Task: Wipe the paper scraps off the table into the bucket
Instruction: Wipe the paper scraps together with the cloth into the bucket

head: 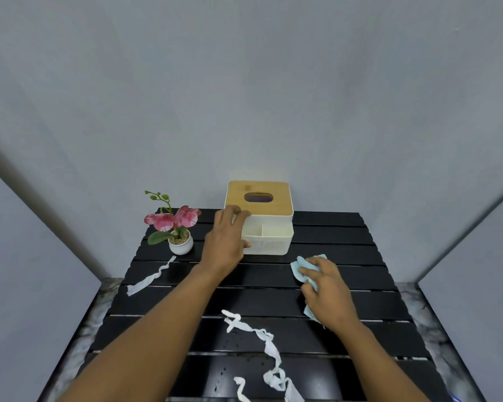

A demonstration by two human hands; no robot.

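White paper scraps lie on the black slatted table (346, 250): one strip (150, 278) at the left, a long twisted strip (262, 340) near the front middle, and a smaller piece (240, 388) at the front edge. My right hand (327, 291) presses a light blue cloth (298, 268) flat on the table at the right. My left hand (227, 242) grips the left side of the white tissue box (269, 242) with a wooden lid. No bucket is in view.
A small white pot with a pink orchid (176, 227) stands at the table's back left corner. The table sits against a grey wall, with marbled floor (436, 329) on both sides.
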